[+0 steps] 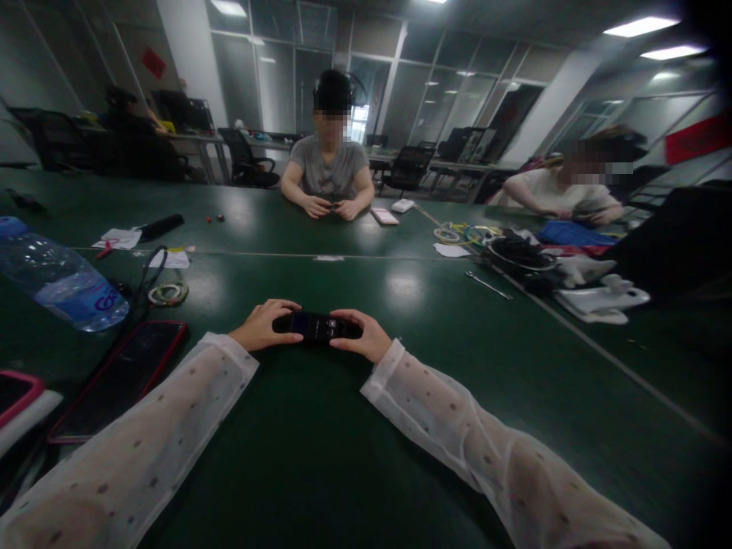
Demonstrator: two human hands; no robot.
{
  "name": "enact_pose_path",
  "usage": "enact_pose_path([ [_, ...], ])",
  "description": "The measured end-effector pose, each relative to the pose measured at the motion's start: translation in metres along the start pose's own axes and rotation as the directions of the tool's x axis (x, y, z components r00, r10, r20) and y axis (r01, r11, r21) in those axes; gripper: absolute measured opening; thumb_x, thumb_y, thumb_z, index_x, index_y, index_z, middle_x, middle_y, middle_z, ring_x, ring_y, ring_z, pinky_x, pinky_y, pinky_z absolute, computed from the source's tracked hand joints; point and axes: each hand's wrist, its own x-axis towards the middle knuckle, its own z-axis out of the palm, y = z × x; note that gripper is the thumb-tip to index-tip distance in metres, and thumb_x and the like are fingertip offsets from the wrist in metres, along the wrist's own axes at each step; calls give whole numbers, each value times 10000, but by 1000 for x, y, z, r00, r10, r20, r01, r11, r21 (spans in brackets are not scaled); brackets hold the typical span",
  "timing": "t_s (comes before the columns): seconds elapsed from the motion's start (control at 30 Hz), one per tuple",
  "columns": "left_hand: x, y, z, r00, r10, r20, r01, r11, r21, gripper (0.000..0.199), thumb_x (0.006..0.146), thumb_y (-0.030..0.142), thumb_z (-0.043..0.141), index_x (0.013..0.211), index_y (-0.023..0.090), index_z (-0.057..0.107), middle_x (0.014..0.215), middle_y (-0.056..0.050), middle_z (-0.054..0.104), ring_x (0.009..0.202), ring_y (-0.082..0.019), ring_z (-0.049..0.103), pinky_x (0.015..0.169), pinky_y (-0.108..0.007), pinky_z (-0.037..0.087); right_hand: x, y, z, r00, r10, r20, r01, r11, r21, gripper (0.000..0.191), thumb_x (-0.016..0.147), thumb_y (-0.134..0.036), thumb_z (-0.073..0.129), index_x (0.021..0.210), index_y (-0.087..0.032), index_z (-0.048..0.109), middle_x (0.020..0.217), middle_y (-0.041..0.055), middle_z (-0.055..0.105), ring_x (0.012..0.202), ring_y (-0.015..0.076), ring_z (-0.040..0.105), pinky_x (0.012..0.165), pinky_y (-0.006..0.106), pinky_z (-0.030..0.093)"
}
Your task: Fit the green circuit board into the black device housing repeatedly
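A small black handheld device with a dark screen and a few light-marked buttons is at the middle of the green table, lying sideways. My left hand grips its left end between thumb and fingers. At the other end, the thumb and fingers of my right hand close round it. Whether the device rests on the table or is lifted slightly, I cannot tell. Sheer white dotted sleeves cover both my forearms.
To the left are a large water bottle, a red-edged phone and a coiled bracelet-like ring. A wrench, cables and white plastic parts lie on the right. Two people sit across, one in a grey shirt.
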Motion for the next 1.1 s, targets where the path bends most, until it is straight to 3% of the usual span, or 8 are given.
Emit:
enact_pose_path([
  [0.6,1,-4,2,1000,-6,-19,6,1000,-12,522,808,641,544,1170,268,594,1374,-36,485,1262,-304,387,1009,-504,320,1,4,-1,998,64,-12,-65,997,-49,613,642,-415,796,1183,-234,574,1194,81,606,1120,254,570,988,493,429],
  [0.8,2,-5,3,1000,-8,-29,7,1000,-20,554,787,644,562,1210,285,571,1400,-35,464,1265,-321,388,1005,-512,325,2,6,1,999,50,-13,-50,998,-39,605,639,-418,797,1174,-232,581,1169,77,619,1100,247,581,995,490,426],
  [1.0,0,-7,5,996,-35,-82,30,997,-65,731,712,627,659,1336,321,432,1376,-54,477,1237,-327,428,988,-504,344,3,10,1,998,46,-38,-47,998,-50,597,639,-424,796,1170,-242,590,1151,68,618,1081,249,584,983,481,431],
  [1.1,1,-8,6,994,-12,-107,3,997,-82,689,708,604,680,1297,329,452,1351,-42,498,1224,-310,450,994,-489,343,2,9,1,998,60,-36,-62,995,-75,598,647,-440,787,1178,-254,585,1157,66,603,1077,247,576,977,480,431],
])
